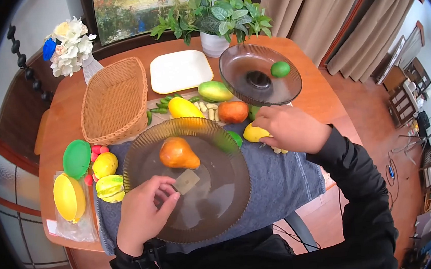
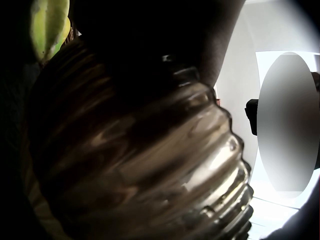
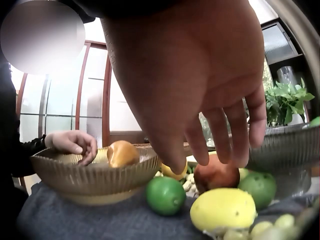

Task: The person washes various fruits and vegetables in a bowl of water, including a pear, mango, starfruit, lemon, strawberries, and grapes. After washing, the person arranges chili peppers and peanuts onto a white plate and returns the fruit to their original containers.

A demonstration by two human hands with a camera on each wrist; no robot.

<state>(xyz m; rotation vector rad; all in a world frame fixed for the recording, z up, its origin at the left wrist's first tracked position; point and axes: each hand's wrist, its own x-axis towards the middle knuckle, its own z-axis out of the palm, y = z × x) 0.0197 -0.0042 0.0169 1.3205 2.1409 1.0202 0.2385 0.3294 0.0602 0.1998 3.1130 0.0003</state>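
My left hand (image 1: 149, 208) hovers inside the rim of a large smoky glass bowl (image 1: 222, 211), fingers loosely bent. A small translucent square (image 1: 187, 181) shows by its fingertips. An orange-brown pear (image 1: 178, 153) lies in this bowl. The left wrist view is mostly the ribbed bowl wall (image 2: 165, 165). My right hand (image 1: 293, 127) hangs over a lemon (image 1: 254, 132), fingers pointing down and spread in the right wrist view, with nothing between them. Around the lemon (image 3: 223, 209) lie a green lime (image 3: 165, 195), a reddish round fruit (image 3: 216, 174), another green fruit (image 3: 258, 189) and pale grapes (image 3: 285, 221).
Behind stand a wicker basket (image 1: 139, 110), a white tray (image 1: 180, 60) and a second glass bowl (image 1: 288, 89) holding a lime (image 1: 280, 69). Mangoes, peppers and peanuts lie between. At left are a green bowl (image 1: 76, 159), a yellow bowl (image 1: 69, 198) and a star fruit (image 1: 110, 189).
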